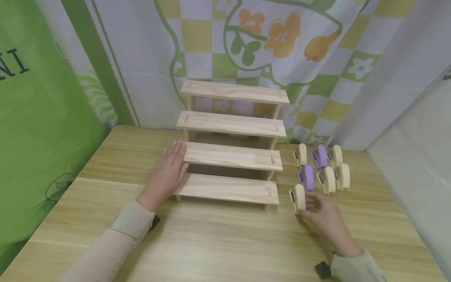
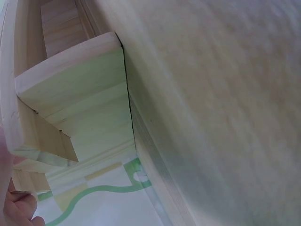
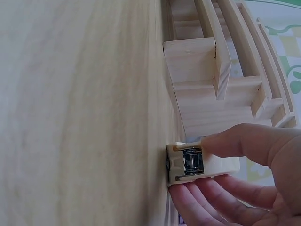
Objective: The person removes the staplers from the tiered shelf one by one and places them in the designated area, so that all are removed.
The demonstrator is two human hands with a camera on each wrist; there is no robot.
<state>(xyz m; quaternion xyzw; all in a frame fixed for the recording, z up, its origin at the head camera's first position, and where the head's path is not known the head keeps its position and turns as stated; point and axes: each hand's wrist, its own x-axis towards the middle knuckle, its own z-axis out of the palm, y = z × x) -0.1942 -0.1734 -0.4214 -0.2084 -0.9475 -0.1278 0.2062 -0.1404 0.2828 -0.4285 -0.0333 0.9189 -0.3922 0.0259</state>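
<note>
A four-tier wooden step shelf [image 1: 229, 154] stands on the table. My left hand [image 1: 167, 172] rests with straight fingers on the left end of its second step from the bottom; in the left wrist view only some fingers [image 2: 21, 207] show at the lower left corner. Right of the shelf, my right hand [image 1: 325, 217] pinches a cream mini stapler [image 1: 298, 199] between thumb and fingers. The right wrist view shows this stapler [image 3: 207, 164] at the tabletop, its metal spring part exposed. Behind it stand a purple stapler [image 1: 306, 177] and a cream stapler [image 1: 327, 180].
More staplers stand in the back group: a cream one [image 1: 300, 155], a purple one [image 1: 319, 156] and further cream ones [image 1: 342, 177]. The wooden table [image 1: 211, 246] reaches back to a patterned curtain [image 1: 148, 62]. Green cloth [image 1: 38, 129] hangs at the left.
</note>
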